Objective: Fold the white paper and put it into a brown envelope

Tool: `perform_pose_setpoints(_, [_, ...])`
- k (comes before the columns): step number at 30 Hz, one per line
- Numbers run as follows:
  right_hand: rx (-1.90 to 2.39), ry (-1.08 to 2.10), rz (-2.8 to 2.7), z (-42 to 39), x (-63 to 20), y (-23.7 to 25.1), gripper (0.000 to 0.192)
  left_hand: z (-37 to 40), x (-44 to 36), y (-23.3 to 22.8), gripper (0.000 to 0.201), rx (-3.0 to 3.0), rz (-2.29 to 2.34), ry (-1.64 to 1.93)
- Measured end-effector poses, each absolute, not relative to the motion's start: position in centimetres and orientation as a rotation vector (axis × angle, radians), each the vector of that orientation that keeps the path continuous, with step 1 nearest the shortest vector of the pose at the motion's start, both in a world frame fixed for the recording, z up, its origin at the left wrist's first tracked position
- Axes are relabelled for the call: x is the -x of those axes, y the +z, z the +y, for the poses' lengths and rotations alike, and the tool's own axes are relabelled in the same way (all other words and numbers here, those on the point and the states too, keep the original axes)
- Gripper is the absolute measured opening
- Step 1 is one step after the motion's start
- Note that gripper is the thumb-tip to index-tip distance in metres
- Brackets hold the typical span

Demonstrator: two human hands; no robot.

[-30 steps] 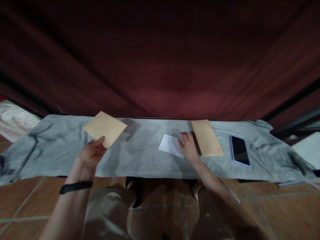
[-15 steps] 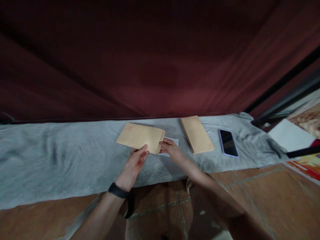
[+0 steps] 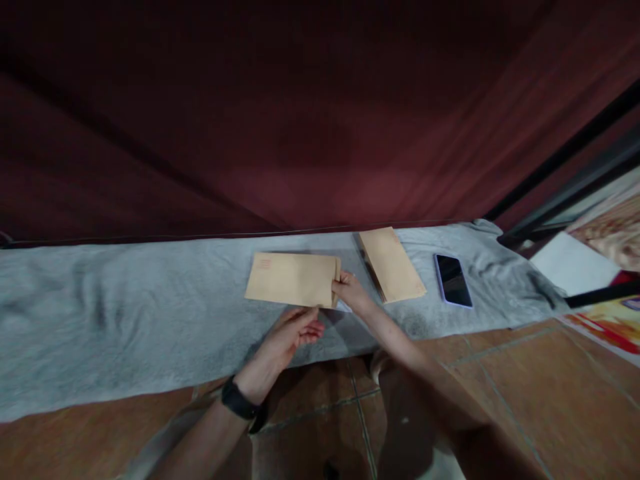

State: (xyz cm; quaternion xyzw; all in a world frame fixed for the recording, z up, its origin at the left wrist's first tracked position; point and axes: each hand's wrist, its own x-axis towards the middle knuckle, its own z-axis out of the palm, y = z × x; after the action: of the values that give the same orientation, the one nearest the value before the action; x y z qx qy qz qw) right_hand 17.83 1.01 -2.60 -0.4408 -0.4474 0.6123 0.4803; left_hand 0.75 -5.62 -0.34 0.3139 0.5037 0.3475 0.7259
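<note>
A tan paper envelope with faint red print at its upper left lies flat-on to me, above the grey cloth. My right hand pinches its right end, by the flap, with the thumb on top and the other fingers partly hidden. Just below the envelope's lower edge is my left hand, wearing a black wristband. Its thumb tip reaches that edge, and its loosely curled fingers are apart from the thumb. A sliver of white paper shows under the right end of the envelope.
A stack of tan envelopes lies right of my hands, and beyond it a phone in a lilac case. The grey cloth covers a long narrow surface against a dark red curtain. Black bars stand at right.
The envelope has shifted right and turned nearly level. My left thumb has come off its face to the lower edge, and my right hand now grips the right end, covering more of the white paper.
</note>
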Motion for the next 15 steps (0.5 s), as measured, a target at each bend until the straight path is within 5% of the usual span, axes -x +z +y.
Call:
perform_pose_setpoints(4, [1.051,1.510,-1.194,0.9,-19.5,-1.9,0.027,-5.6,0.6,1.3,0.041,-1.687,1.197,0.843])
perform_pose_setpoints(9, [1.012,1.729,-1.279,0.3,-21.1,-1.7,0.023,-2.9,3.2,2.2,0.113,-2.636,1.339,0.690])
perform_pose_setpoints(15, [1.078,1.726,-1.299,0.0,-21.4,-0.6,0.018,-2.2,3.7,0.5,0.121,-2.734,1.270,0.396])
